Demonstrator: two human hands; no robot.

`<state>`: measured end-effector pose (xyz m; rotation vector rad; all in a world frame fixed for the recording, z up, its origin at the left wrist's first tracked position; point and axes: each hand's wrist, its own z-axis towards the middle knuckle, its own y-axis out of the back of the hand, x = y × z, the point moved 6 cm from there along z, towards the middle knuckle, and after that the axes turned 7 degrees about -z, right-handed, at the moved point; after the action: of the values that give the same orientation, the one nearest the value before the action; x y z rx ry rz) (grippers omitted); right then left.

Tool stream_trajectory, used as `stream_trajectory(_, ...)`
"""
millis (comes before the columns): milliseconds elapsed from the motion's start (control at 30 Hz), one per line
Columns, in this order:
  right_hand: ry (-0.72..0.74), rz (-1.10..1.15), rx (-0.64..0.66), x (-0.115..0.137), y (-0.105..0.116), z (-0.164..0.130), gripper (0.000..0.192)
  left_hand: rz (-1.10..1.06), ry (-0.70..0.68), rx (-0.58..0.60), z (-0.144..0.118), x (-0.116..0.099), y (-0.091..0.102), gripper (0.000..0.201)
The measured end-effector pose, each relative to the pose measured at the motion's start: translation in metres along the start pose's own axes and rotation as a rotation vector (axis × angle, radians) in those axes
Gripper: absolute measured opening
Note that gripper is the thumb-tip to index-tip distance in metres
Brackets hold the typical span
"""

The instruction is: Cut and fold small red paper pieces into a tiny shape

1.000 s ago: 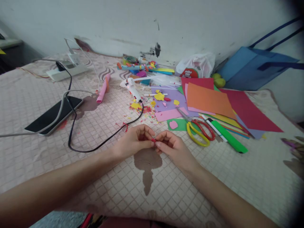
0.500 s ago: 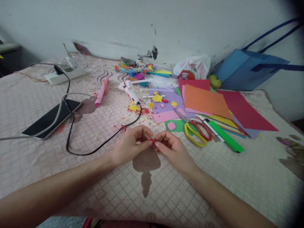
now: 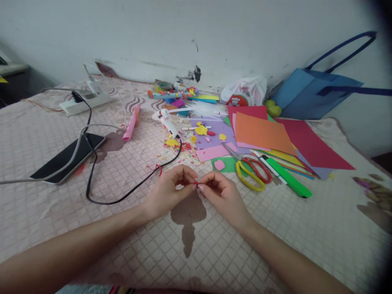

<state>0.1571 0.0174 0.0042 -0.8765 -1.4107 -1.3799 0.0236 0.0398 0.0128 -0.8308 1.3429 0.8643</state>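
Where the two forearms meet over the quilted pink surface (image 3: 92, 171), a tiny red scrap (image 3: 196, 184) is pinched between the fingertips of the left hand (image 3: 167, 192) and the right hand (image 3: 222, 194), the fingers of both being pressed together on it just above a brown stain (image 3: 187, 214). The scrap is judged to be very light, thin and soft, probably paper or foam, easily creased or torn and easily dropped; it is best taken at its edges with the fingertips alone, as little of it is left to hold. Just left of the hands a black cable (image 3: 128, 190) is laid in a loop, with a small red offcut (image 3: 158, 168) beside it, and a dark phone (image 3: 65, 157) is seen further left under a grey lead. To the right, yellow and red scissors (image 3: 252, 173) and a green marker (image 3: 288, 181) are laid near the hands, close enough to be knocked by the right wrist. Beyond, a litter of coloured snippets (image 3: 180, 145), a white glue gun (image 3: 165, 119) and a rolled pink sheet (image 3: 131, 122) are spread, and a stack of coloured paper (image 3: 263, 132) is fanned out on the right. Against the wall, a white power strip (image 3: 84, 102), a plastic bag (image 3: 245, 92) and a blue tote bag (image 3: 315, 96) are found.
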Motion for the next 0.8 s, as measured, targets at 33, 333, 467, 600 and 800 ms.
stream_trajectory(33, -0.005, 0.003, 0.003, -0.001, 0.000, 0.000, 0.005, -0.007, 0.008, -0.003, 0.000, 0.000, 0.000, 0.012)
stream_trajectory(333, -0.104, 0.097, 0.094, -0.007, -0.004, 0.003, 0.014, -0.090, 0.060, 0.034, 0.000, 0.005, -0.002, 0.017)
stream_trajectory(467, -0.142, 0.167, 0.107, -0.011, -0.006, 0.003, 0.017, -0.182, 0.111, 0.034, 0.000, 0.010, -0.002, 0.020)
stream_trajectory(600, -0.179, 0.253, 0.131, -0.015, -0.009, 0.002, 0.019, -0.236, 0.115, 0.033, 0.001, 0.013, -0.001, 0.021)
stream_trajectory(800, -0.116, 0.189, 0.093, -0.010, -0.007, 0.003, 0.013, -0.095, 0.042, 0.010, 0.001, 0.007, 0.001, 0.017)
